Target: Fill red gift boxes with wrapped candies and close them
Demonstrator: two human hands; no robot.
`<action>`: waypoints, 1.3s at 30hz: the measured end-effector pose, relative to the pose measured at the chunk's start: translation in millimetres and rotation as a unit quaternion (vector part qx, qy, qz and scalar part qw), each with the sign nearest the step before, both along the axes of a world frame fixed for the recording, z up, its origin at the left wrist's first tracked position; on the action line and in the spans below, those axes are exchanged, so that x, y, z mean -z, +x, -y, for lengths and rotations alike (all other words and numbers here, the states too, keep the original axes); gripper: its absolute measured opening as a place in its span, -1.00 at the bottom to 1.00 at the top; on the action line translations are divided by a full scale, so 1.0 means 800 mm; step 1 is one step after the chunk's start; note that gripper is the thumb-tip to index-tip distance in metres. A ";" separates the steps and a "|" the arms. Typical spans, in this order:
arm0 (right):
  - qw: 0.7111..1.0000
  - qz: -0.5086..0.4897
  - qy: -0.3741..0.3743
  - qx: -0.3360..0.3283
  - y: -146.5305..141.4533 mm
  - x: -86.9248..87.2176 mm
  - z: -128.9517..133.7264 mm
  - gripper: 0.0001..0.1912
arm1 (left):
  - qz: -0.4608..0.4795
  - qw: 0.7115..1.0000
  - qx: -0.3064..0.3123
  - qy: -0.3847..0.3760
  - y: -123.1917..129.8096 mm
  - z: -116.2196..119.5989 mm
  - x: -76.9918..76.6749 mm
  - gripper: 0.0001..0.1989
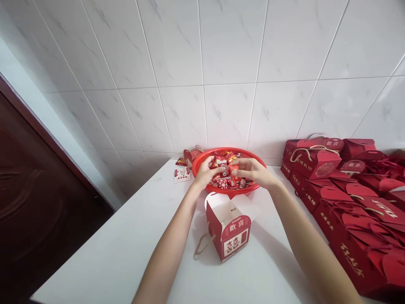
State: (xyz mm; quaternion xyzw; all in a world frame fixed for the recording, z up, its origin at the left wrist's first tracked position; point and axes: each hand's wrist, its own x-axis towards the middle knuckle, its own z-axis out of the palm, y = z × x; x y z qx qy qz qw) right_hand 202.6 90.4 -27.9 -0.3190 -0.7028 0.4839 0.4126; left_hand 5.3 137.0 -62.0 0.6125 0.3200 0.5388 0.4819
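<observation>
From where I stand, both hands are over the red basket point(195, 165) of sweets point(223, 183) by the tiled wall point(177, 50). The right hand point(249, 171) has its thumb and fingers closed on a red sweet point(233, 169) above the pile. The left hand point(207, 173) is curved, thumb stretched among the sweets; I can't tell whether it grips one. Nearer the person, a box point(236, 236) stands upright on the table point(126, 253), top open, its rope handle point(202, 245) hanging leftward. More boxes point(341, 228) crowd the right side.
</observation>
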 end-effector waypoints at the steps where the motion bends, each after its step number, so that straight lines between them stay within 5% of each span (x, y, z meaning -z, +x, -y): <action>1: 0.999 0.030 0.012 -0.029 0.000 -0.008 0.009 -0.63 | -0.001 1.000 0.003 0.001 0.000 0.001 -0.001 -0.49; 3: 0.996 0.069 0.048 -0.026 0.000 -0.018 0.018 -0.66 | 0.003 1.000 0.004 -0.003 0.000 0.002 -0.003 -0.49; 7: 0.969 0.193 0.093 0.125 0.004 -0.008 -0.007 -0.87 | 0.015 0.999 0.006 -0.029 0.001 0.005 -0.004 -0.51; 11: 0.857 0.486 0.033 0.166 0.007 0.018 -0.048 -0.84 | 0.017 1.000 0.006 -0.022 0.000 0.007 -0.004 -0.53; 14: 0.819 0.558 -0.004 0.130 0.002 0.030 -0.061 -0.66 | 0.019 1.000 0.009 -0.019 0.000 0.008 -0.004 -0.51; 18: 0.804 0.582 -0.017 0.117 -0.006 0.037 -0.065 -0.55 | 0.012 1.000 0.023 -0.014 0.000 0.008 -0.004 -0.51; 23: 0.797 0.594 -0.023 0.106 -0.008 0.038 -0.064 -0.65 | 0.012 0.999 0.030 -0.017 -0.001 0.005 0.000 -0.49; 39: 0.814 0.574 -0.007 0.088 -0.026 0.029 -0.061 -0.71 | 0.018 0.999 0.019 -0.028 0.000 0.009 -0.005 -0.45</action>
